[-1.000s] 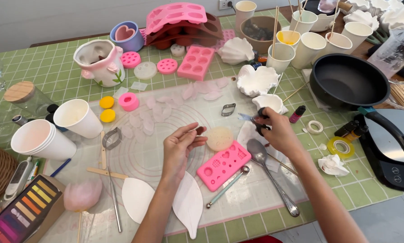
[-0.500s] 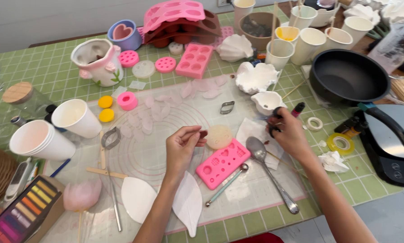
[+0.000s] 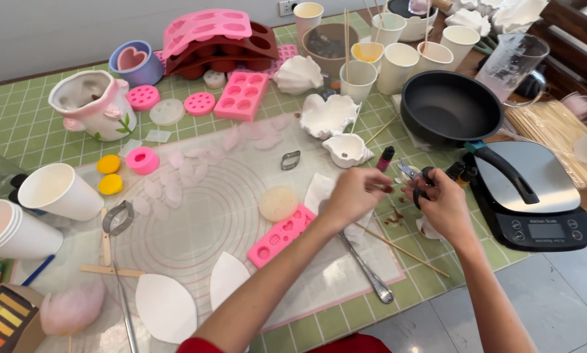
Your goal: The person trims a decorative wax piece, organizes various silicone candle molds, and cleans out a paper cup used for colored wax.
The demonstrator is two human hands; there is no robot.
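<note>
My left hand (image 3: 353, 194) reaches across to the right and pinches a small dark reddish piece (image 3: 387, 189) between its fingertips. Close beside it, my right hand (image 3: 445, 208) grips small black-handled scissors (image 3: 416, 175), blades pointing up-left toward that piece. Both hands hover over the right edge of the translucent work mat (image 3: 202, 216), above a white paper scrap (image 3: 319, 186) and a few dark crumbs (image 3: 394, 218). A pink silicone mould (image 3: 281, 234) and a pale round disc (image 3: 278, 203) lie just left of my left forearm.
A metal spoon (image 3: 366, 269) and a wooden skewer (image 3: 404, 250) lie under my arms. A black pan (image 3: 447, 108) and a kitchen scale (image 3: 535, 196) stand to the right. Paper cups (image 3: 58, 191), white shell dishes (image 3: 332, 114), pink moulds (image 3: 241, 95) and white petal cut-outs (image 3: 166, 306) surround the mat.
Both hands have shifted right, from the middle of the mat to its right edge near the scale. The right hand now holds the scissors up beside the left hand's pinched piece.
</note>
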